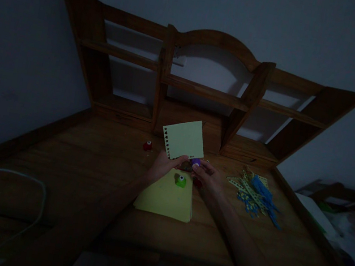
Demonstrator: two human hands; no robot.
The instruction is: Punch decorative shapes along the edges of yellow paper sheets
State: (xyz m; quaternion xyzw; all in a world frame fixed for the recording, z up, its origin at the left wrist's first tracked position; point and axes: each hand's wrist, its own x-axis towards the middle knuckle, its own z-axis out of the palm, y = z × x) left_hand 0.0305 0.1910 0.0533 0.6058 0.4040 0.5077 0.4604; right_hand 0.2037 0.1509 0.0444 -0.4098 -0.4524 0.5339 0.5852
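Note:
My left hand is closed on the lower edge of a pale yellow sheet of paper, holding it tilted above the desk. A row of small shaped holes runs down its left edge, with a few more at the lower right. At that lower right corner, my right hand grips a small purple paper punch. Below my hands lies a stack of yellow paper, with a green paper punch on it. A dark red object shows partly under my right hand.
A red paper punch sits left of my hands on the wooden desk. To the right lie punched yellow strips and blue shreds. Wooden shelves rise behind. A white cable curls at the left front.

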